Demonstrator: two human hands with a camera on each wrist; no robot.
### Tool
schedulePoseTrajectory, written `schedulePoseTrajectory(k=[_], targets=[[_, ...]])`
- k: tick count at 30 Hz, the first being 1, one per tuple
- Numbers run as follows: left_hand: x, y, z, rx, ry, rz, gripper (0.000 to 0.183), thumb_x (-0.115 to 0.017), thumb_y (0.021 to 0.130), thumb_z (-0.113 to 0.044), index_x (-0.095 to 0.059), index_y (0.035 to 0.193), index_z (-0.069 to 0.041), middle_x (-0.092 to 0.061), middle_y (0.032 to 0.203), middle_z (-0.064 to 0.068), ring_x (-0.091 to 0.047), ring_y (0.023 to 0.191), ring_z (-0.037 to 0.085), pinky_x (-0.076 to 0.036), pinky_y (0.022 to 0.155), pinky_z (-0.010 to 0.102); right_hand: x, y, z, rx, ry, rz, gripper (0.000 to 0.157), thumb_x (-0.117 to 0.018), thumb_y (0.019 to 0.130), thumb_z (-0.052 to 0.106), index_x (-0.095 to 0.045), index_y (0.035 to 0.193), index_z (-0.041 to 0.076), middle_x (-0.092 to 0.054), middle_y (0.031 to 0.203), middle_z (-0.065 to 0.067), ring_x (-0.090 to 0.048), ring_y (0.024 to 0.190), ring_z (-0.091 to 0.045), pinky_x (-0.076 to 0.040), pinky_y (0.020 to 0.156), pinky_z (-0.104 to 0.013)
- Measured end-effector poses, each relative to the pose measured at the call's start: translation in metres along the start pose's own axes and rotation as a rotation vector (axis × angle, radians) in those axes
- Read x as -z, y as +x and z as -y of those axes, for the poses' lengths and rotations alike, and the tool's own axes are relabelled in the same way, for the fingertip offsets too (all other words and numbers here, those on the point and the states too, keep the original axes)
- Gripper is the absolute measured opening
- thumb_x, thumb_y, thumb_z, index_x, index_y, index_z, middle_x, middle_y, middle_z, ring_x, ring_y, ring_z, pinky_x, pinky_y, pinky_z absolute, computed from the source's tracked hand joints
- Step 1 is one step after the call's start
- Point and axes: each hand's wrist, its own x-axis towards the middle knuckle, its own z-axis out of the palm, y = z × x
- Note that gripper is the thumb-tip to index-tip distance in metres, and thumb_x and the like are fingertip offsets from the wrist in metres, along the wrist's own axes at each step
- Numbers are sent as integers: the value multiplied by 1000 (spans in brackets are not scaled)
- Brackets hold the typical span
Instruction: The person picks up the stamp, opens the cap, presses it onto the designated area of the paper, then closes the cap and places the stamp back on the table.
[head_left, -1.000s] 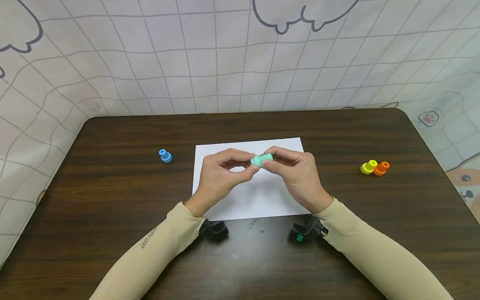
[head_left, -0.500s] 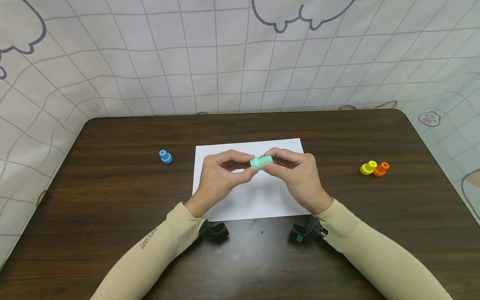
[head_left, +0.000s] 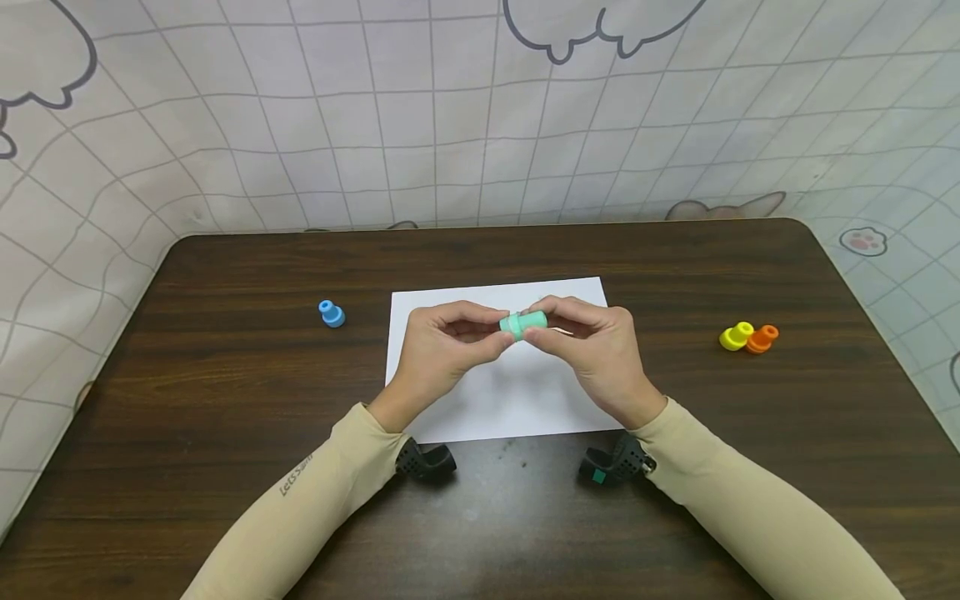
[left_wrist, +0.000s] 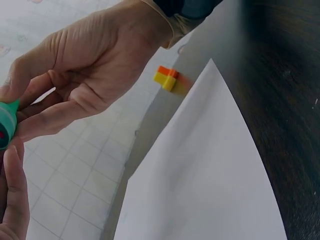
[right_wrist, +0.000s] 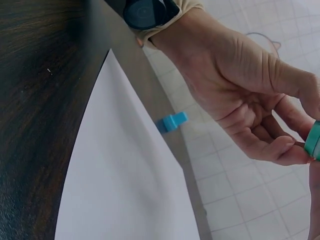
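A small mint-green plastic piece (head_left: 523, 323), which looks like a toy stamp, is held between both hands above the white paper (head_left: 517, 383). My left hand (head_left: 442, 346) pinches its wider end between thumb and fingers. The narrower end is pinched by my right hand (head_left: 596, 337). In the left wrist view the green stamp (left_wrist: 6, 122) appears at the edge, its round end dark inside with a bit of red. Only part of the green stamp (right_wrist: 313, 141) shows in the right wrist view, beside the left hand's fingertips.
A blue stamp-like piece (head_left: 331, 313) stands left of the paper on the dark wooden table (head_left: 225, 375). Off to the right, a yellow piece (head_left: 737, 336) and an orange piece (head_left: 762, 338) stand close together. Behind the table hangs a grid-patterned curtain (head_left: 465, 125).
Both hands stay almost still around the green stamp, which shows barely any movement. The view has shifted very slightly.
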Motion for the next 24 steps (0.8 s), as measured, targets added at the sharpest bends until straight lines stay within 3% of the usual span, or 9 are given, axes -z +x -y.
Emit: schedulePoseTrajectory(k=[11, 18, 24], targets=[[0, 0, -2, 16, 0, 6, 22, -82, 83, 2, -77, 103, 8, -79, 103, 17, -78, 86, 7, -67, 79, 30, 0, 0, 1, -20, 37, -1, 25, -78, 89, -1, -74, 113, -5, -76, 101, 2, -70, 94, -12, -64, 88, -25], [-1, 1, -4, -18, -25, -2, 24, -81, 84, 2, -77, 107, 8, -80, 97, -13, -78, 88, 6, -66, 82, 30, 1, 1, 3, -8, 154, 9, 25, -74, 90, -5, -75, 115, -1, -74, 103, -1, -71, 93, -12, -63, 90, -25], [1, 2, -11, -40, -51, -14, 28, -80, 84, 5, -75, 111, 10, -79, 95, -17, -77, 87, 5, -66, 84, 29, 5, 5, 9, 10, 161, -23, 26, -73, 90, -7, -76, 114, 3, -74, 105, 1, -70, 93, -11, -63, 90, -24]])
